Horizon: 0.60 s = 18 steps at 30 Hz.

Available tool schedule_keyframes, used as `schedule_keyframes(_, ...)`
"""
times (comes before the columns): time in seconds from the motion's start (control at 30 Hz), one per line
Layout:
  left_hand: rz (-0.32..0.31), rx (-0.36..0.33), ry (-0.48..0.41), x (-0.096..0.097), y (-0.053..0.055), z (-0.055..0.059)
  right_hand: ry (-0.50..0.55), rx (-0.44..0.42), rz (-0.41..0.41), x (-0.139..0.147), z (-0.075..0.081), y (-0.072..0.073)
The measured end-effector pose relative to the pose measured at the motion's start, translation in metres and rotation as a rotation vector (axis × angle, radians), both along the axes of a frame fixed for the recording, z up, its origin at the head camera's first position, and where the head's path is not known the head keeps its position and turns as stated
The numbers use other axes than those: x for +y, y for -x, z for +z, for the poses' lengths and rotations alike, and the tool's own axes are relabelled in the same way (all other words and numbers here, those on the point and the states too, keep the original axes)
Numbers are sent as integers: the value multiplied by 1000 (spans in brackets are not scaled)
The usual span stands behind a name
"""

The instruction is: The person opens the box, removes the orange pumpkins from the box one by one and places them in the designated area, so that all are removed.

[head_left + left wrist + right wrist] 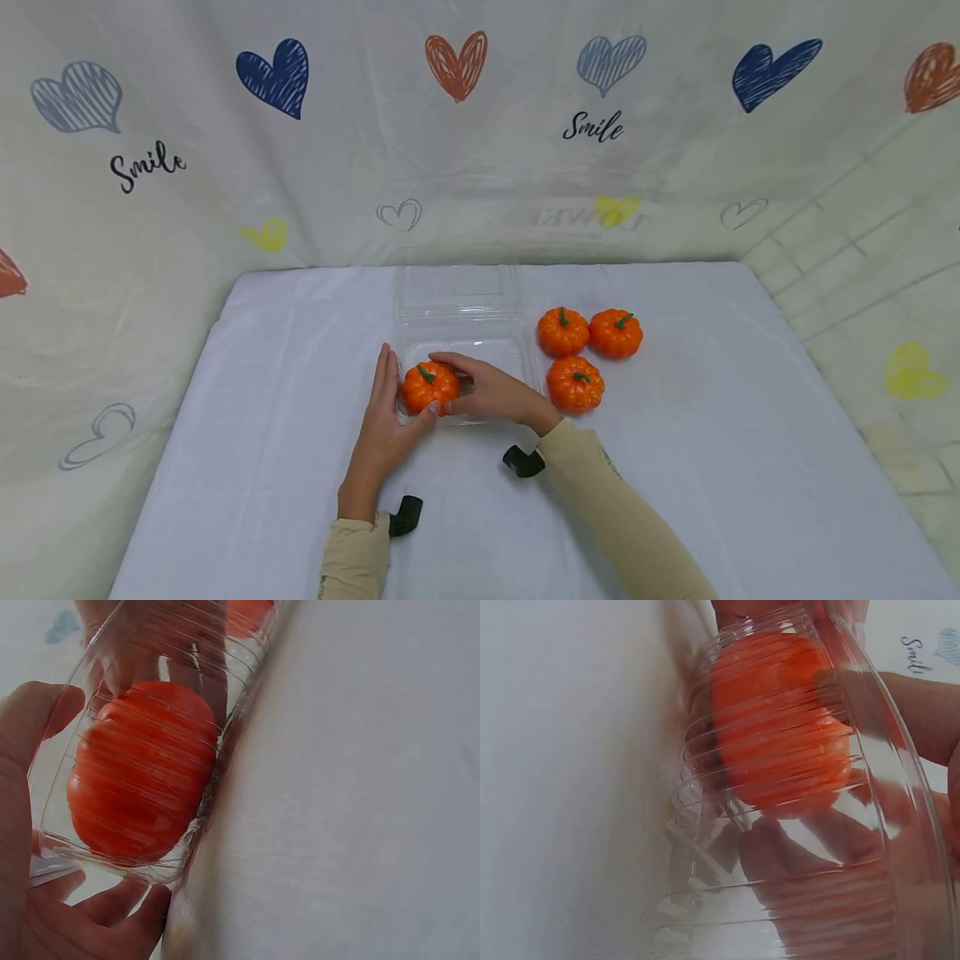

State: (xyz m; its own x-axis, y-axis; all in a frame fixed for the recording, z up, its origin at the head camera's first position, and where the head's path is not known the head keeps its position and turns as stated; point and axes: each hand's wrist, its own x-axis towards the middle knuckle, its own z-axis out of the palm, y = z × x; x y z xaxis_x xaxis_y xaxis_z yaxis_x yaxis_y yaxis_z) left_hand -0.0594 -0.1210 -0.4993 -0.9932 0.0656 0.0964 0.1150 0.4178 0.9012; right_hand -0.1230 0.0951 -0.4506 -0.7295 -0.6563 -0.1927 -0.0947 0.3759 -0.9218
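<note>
A small orange toy pumpkin (431, 387) with a green stem sits in the front left corner of a clear plastic clamshell container (491, 352). My right hand (491, 390) reaches in from the right and holds this pumpkin, thumb at its front and fingers behind; the ribbed wall shows them in the right wrist view. Along the container's left side lie the straight fingers of my left hand (386, 429), its thumb extending along the front near the pumpkin. Through the wall, the left wrist view shows the same pumpkin (142, 772) low inside.
Right of the container stand three more orange pumpkins: one at the back (562, 332), one beside it (616, 333) and one nearer me (575, 385). The container's clear lid (457, 287) is folded back toward the heart-patterned curtain (480, 150). White cloth (712, 467) covers the table.
</note>
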Motion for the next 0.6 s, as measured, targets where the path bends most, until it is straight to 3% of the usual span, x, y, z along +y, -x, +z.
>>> schedule_keyframes(0.37,-5,4,3,0,0,-1,-30,68,-36,1,-2,1)
schedule_keyframes(0.6,-1,-7,9,0,0,1,-23,93,-101,0,-3,0)
